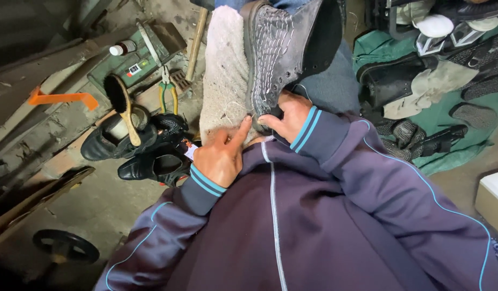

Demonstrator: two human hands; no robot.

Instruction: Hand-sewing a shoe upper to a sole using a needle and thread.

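Note:
A grey boot (pixel 284 48) with rows of white stitching lies on a whitish cloth (pixel 224 70) across my lap. My right hand (pixel 287 116) grips the boot's near end, thumb on top. My left hand (pixel 221 157) is just left of it, with the index finger stretched out and touching the boot's edge and the other fingers curled. A thin white thread (pixel 232 108) loops from the boot near that fingertip. Whether the curled fingers hold anything is hidden.
On the floor to the left lie black shoes (pixel 146 145), a shoe brush (pixel 122 105), pliers (pixel 167 89), a hammer handle (pixel 196 46) and a green metal box (pixel 133 59). More footwear is piled on a green cloth (pixel 448 121) at right. A white box corner (pixel 494 196) sits lower right.

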